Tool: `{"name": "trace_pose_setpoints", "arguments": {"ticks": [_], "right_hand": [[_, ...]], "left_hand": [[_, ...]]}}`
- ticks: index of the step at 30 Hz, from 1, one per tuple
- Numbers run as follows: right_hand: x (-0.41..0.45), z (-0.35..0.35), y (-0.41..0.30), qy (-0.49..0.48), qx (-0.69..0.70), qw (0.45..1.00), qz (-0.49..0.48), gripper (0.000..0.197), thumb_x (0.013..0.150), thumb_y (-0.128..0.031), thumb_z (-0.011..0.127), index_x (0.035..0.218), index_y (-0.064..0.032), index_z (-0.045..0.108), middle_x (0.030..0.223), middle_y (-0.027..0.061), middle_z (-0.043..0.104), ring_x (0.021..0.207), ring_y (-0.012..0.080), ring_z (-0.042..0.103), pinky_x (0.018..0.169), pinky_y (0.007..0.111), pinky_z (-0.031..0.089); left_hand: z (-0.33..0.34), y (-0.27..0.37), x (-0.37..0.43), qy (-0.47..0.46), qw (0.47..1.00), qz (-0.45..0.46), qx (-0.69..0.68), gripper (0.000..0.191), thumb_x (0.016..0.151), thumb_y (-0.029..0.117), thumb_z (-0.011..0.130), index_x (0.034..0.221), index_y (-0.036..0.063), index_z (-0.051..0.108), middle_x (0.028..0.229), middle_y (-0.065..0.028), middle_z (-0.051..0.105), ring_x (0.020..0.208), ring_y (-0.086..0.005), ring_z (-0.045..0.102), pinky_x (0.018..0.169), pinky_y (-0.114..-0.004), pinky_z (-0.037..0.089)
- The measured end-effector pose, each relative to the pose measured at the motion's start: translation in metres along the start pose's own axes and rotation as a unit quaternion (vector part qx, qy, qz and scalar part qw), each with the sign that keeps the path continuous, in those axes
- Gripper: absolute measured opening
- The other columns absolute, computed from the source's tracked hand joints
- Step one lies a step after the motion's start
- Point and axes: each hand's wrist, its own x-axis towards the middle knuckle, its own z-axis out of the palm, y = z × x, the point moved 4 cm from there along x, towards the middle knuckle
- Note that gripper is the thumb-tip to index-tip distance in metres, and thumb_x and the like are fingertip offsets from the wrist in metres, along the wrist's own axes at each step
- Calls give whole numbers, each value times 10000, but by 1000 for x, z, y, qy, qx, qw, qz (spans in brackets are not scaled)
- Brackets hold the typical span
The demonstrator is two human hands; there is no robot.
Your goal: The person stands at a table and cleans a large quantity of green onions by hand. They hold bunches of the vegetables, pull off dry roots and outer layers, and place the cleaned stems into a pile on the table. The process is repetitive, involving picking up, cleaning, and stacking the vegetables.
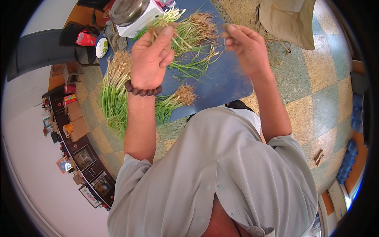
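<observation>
My left hand (154, 57), a dark bead bracelet (142, 92) on its wrist, pinches a few thin spring onion stalks (180, 38) between thumb and fingers. My right hand (244, 49) is raised to the right of it, apart, with thumb and fingertips together. Motion blur hides whether anything small is between them. Below both hands is a blue tabletop (234, 80). A bunch of spring onions with brown roots (204, 25) lies beyond, with loose green stalks (192, 69) nearer. A large bunch (115, 86) is at the left edge, and a smaller rooted bunch (174, 102) at the near edge.
A white box (142, 22) with a metal lid (128, 10) on it stands at the table's far left, near a white bowl (101, 48). A beige chair (287, 23) is beyond the right side. Dark cabinets (86, 157) holding clutter line the left wall.
</observation>
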Motion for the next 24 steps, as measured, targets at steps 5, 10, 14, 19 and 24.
{"name": "trace_pose_setpoints", "arguments": {"ticks": [5,10,14,19,24], "right_hand": [[-1,-16,-8,-23,-167,983,-70,382,975,-235,767,1296,-33,719,1191,132,750,1059,241,704,940,393,569],[-23,42,-7,-162,-189,961,-118,430,955,-248,779,1330,-51,704,1314,131,723,1220,261,679,1046,410,543],[-39,73,-10,-125,-255,930,-234,364,913,-203,799,1240,-56,734,1180,140,732,1102,292,703,960,395,564],[-56,82,-23,-47,-304,871,-383,236,837,-122,839,1050,-63,756,979,119,702,938,314,690,832,398,576],[-54,96,-17,-30,-302,863,-404,200,812,-113,866,969,-67,752,913,84,694,862,286,686,761,385,578]], "left_hand": [[-6,13,-4,-33,999,18,-29,214,1087,142,633,1237,-1,686,1019,3,686,569,-16,343,497,-205,286],[11,13,-8,26,999,28,0,187,1054,130,690,1185,-2,711,891,51,633,560,-12,342,484,-218,262],[12,13,-10,41,997,58,35,185,1064,134,676,1201,13,702,950,35,664,575,-16,354,491,-212,282],[15,17,-15,98,988,99,71,185,1039,100,707,1192,-4,712,889,51,655,571,-7,360,483,-216,275],[21,18,-21,138,975,120,128,219,1018,94,734,1205,-21,721,838,51,659,567,-4,370,475,-212,276]]}}
